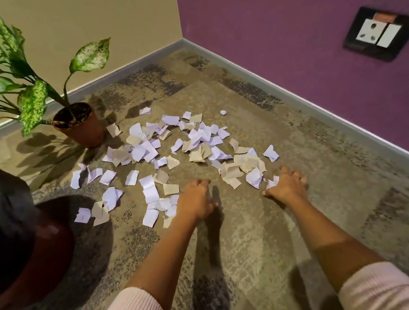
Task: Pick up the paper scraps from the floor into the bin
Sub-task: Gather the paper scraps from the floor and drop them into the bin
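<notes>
Several white and beige paper scraps lie scattered over the carpet in the room's corner. A bin with a reddish-brown body and a black liner stands at the left edge. My left hand hovers low, palm down, at the near edge of the scraps, with its fingers loosely curled and nothing in it. My right hand reaches down to the carpet, fingers bent. Its fingertips are beside a few small white scraps, and no scrap shows in its grip.
A potted plant with large speckled leaves stands behind the scraps on the left, a few scraps touching its pot. A beige wall and a purple wall meet in the corner. A wall socket sits on the purple wall.
</notes>
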### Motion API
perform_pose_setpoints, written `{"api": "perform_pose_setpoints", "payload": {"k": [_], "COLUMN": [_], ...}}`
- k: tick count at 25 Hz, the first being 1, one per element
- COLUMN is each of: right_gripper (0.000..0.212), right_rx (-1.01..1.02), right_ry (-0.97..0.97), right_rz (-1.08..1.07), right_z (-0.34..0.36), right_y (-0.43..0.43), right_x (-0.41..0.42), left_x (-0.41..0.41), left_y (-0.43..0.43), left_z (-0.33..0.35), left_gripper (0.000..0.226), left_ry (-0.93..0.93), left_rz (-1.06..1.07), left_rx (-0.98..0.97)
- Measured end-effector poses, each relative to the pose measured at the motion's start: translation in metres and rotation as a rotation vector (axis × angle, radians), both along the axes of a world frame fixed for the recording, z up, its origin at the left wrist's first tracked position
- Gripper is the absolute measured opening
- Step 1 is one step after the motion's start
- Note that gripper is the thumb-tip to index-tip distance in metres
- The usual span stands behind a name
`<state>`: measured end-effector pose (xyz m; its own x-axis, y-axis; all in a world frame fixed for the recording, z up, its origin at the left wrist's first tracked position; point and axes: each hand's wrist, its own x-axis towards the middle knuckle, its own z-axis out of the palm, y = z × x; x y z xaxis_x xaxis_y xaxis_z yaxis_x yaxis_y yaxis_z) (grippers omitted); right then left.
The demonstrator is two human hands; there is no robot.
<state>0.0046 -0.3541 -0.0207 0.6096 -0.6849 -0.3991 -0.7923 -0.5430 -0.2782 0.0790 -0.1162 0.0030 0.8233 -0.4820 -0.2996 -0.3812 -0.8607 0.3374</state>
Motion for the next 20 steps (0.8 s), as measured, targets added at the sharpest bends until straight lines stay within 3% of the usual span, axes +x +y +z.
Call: {"api": "perform_pose_setpoints", "payload": {"k": [4, 6, 10, 13, 15, 20], "right_gripper": [0.063, 0.062, 0.051, 0.046, 0.055, 0.113], "right_rx": [0.027, 0.067, 0.249, 0.084, 0.018, 0.12], "right_ry": [-0.052, -0.128, -0.481, -0.538, -0.396, -0.144], "right_rz": [-0.023, 0.009, 0.015, 0.038, 0.078, 0.171], "right_z": [-0.014, -0.012, -0.004, -0.003, -0.008, -0.015], "right_y": [-0.005, 0.001, 0.01, -0.005, -0.026, -0.043], "right_x": [0.019, 0.035, 0.06, 0.07, 0.075, 0.088], "left_x": [0.012, 0.018, 0.032, 0.051, 0.071, 0.122], "left_y": [-0.018, -0.026, -0.038, -0.046, -0.05, -0.054], "left_z": [-0.007, -0.011, -0.017, -0.02, -0.021, -0.025], "left_gripper": [0.082, 0.091, 0.119, 0.138, 0.147, 0.155], "left_ry": [-0.007, -0.025, -0.122, -0.196, -0.17, -0.088], "left_rz": [0.009, 0.017, 0.075, 0.078, 0.075, 0.044], "left_rx": [-0.012, -0.03, -0.064, 0.016, 0.051, 0.126]}}
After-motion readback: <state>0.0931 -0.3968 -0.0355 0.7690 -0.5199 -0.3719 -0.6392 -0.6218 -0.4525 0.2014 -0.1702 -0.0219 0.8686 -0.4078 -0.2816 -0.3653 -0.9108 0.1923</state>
